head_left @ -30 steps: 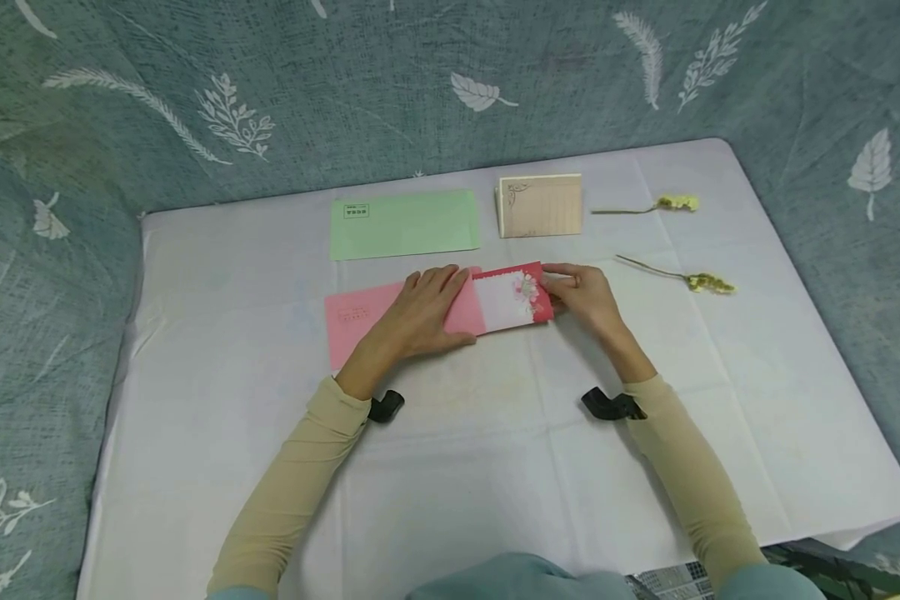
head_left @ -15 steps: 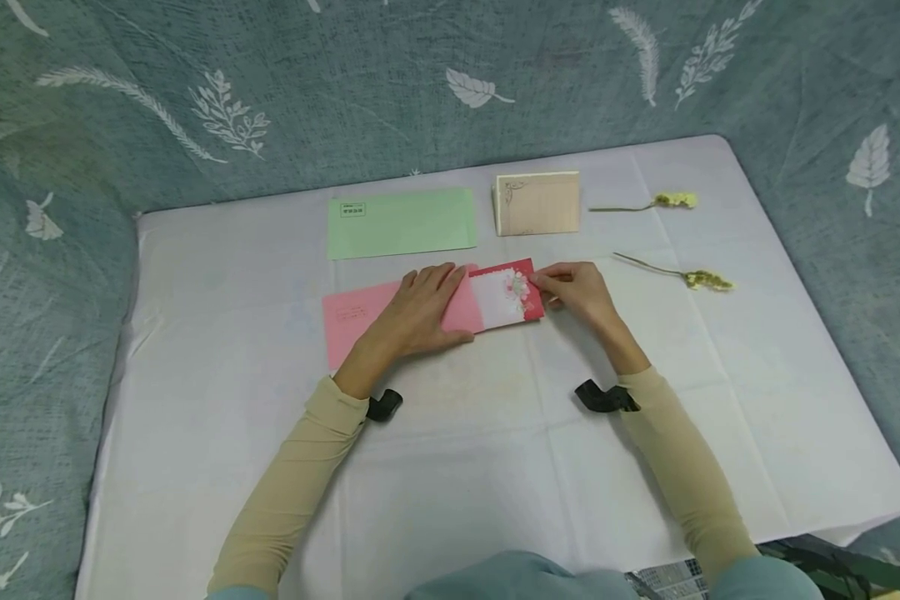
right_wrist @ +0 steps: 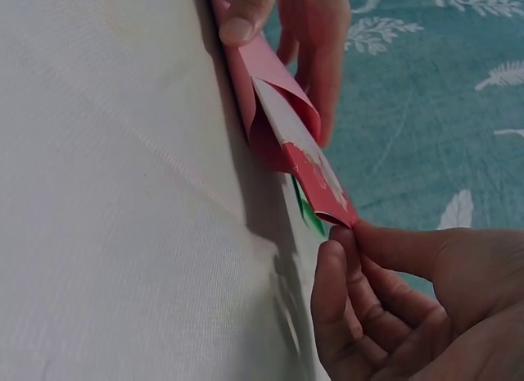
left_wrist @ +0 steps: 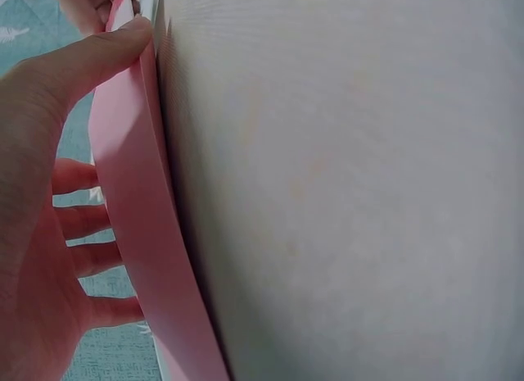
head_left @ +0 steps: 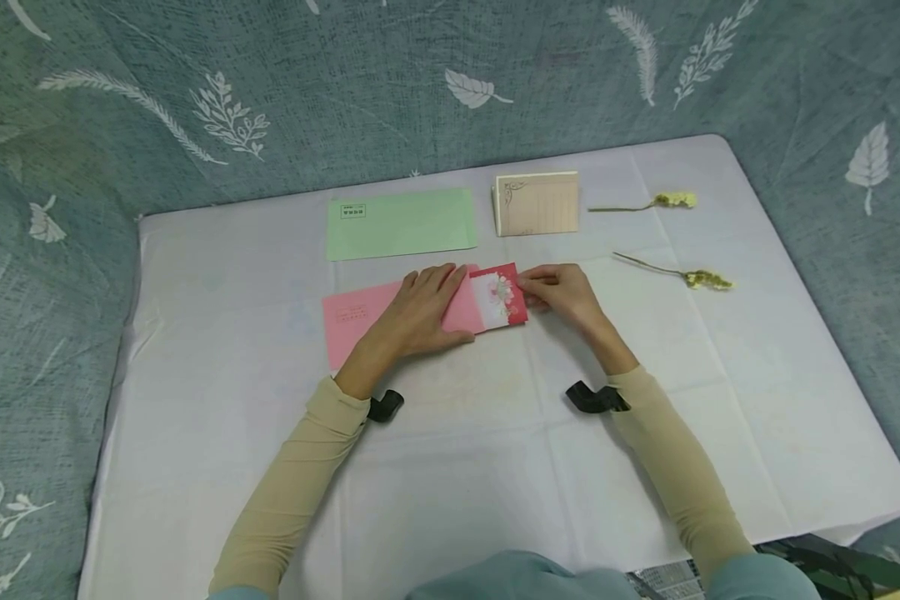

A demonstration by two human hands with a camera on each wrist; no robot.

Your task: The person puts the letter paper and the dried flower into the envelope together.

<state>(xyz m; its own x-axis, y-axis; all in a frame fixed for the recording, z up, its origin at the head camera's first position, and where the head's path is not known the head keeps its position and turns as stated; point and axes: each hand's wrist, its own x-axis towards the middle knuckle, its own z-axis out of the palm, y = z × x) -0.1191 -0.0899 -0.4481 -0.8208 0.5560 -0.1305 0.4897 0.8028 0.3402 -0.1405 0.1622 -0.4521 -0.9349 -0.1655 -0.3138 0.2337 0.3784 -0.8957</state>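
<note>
A pink envelope (head_left: 360, 312) lies on the white table, its mouth facing right and bowed apart. Across it stretches my left hand (head_left: 416, 317), thumb at the near edge and fingers at the far edge, holding it by its sides. A red and white greeting card (head_left: 498, 296) with printed flowers sits partly inside the mouth; its inner end is hidden. Between thumb and fingertips, my right hand (head_left: 562, 296) pinches the card's outer end. The right wrist view shows the folded card (right_wrist: 315, 168) in the gaping envelope (right_wrist: 246, 57).
Behind the pink envelope lies a green envelope (head_left: 401, 225). To its right is a small stack of beige cards (head_left: 537, 204). Two yellow flower stems (head_left: 648, 204) lie at the right. A patterned blue-green cloth (head_left: 420, 92) hangs behind the table.
The right hand has moved left with the card, which has slid further into the pink envelope; less of it shows. The left hand stays in place on the envelope.
</note>
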